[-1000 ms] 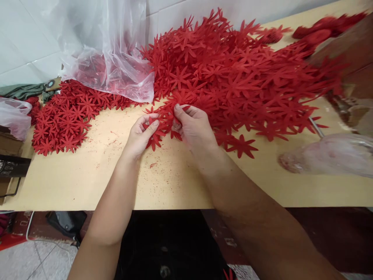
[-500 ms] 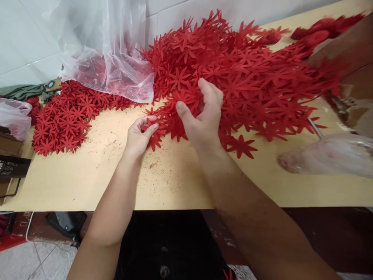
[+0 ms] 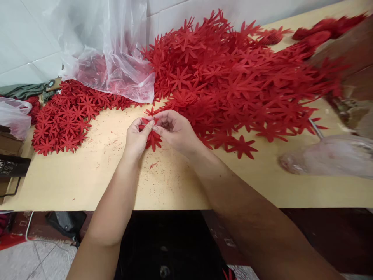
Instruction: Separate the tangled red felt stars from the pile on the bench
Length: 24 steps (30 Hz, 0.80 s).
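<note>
Between my two hands is a red flower-shaped cutout with long narrow petals. My left hand pinches its left side between thumb and fingers. My right hand meets it from the right, thumb and fingertips closed on the same cutout near its centre. The fingers partly cover it, so I cannot tell whether more than one layer is held. Behind and to the right spreads a large heap of similar red flower cutouts. One cutout lies at the heap's front edge.
A smaller red flower pile lies at the left. A clear plastic bag hangs over the table's back. At the right are a plastic-wrapped bundle and a cardboard box. Red specks dot the wooden tabletop.
My right hand has come left and down from over the large heap and closed on the cutout at my left hand. The left hand stays in nearly the same place.
</note>
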{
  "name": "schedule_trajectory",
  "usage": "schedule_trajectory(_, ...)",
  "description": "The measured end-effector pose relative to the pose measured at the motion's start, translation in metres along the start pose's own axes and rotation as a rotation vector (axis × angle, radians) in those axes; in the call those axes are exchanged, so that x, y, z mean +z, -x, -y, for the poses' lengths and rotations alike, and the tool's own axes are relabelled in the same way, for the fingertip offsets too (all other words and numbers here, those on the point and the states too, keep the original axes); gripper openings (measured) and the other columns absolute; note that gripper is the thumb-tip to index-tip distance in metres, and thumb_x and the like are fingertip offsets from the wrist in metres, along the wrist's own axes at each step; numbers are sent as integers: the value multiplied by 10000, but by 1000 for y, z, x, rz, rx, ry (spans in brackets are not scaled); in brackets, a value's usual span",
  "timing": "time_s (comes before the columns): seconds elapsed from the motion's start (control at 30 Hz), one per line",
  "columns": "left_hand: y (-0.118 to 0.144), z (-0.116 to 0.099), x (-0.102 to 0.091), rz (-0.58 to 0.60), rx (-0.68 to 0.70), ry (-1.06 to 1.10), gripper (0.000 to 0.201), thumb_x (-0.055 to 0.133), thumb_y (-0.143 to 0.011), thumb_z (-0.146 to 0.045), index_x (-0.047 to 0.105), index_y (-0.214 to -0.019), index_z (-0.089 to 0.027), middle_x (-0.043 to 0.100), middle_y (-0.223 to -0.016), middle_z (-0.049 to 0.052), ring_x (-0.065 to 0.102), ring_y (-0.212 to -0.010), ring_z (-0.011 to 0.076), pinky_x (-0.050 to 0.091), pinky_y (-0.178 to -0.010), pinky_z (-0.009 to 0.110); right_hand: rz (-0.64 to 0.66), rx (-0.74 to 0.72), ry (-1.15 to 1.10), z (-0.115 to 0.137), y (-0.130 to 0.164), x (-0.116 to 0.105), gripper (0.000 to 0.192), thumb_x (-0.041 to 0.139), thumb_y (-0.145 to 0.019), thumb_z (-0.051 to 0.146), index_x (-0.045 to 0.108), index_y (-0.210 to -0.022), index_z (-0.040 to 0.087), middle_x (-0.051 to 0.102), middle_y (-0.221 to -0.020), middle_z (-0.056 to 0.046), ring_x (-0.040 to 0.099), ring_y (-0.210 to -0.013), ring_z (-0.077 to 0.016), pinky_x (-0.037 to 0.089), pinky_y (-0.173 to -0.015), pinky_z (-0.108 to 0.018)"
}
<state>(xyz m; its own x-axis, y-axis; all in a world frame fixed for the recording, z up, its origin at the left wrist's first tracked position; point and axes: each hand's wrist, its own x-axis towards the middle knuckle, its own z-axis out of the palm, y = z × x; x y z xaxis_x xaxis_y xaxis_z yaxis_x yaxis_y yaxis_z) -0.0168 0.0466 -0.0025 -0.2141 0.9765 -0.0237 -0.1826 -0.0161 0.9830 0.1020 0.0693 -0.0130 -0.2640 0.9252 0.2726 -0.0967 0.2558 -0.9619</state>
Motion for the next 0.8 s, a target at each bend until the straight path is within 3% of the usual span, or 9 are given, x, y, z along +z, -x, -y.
schedule_trajectory(0.23, 0, -6, -1, 80, -56, 36, 315, 687, -734, -141, 619, -1037, -198, 709, -856, -5, 656, -742, 85, 521, -757, 238, -122, -4, -41, 0, -5, -9, 273, 759, -686, 295, 572, -869, 217, 577, -810, 3, 562, -761, -121, 476, -714, -282)
schedule_trajectory(0.4, -1, -3, -3, 54, -30, -9, 254, 725, -715, -172, 634, -950, -193, 642, -641, -52, 586, -558, 59, 498, -626, 211, 17, 56, -158, 3, -4, -5, 433, 776, -631, 510, 583, -875, 210, 630, -849, -23, 603, -804, -141, 503, -747, -305)
schedule_trajectory(0.6, -1, -5, -2, 12, -25, 23, 103, 685, -766, -241, 634, -831, -179, 672, -714, -18, 609, -612, 71, 514, -671, 229, 11, 93, -144, 8, -3, -8, 369, 781, -632, 497, 580, -732, 204, 576, -669, 27, 523, -602, -96, 465, -587, -267)
schedule_trajectory(0.8, -2, -5, -3, -5, 11, 42, 160, 680, -772, -294, 658, -896, -196, 704, -823, 2, 640, -750, 91, 520, -775, 239, -151, 55, -57, 8, -7, -15, 427, 634, -760, 600, 505, -623, 217, 469, -544, 38, 433, -499, -83, 384, -489, -252)
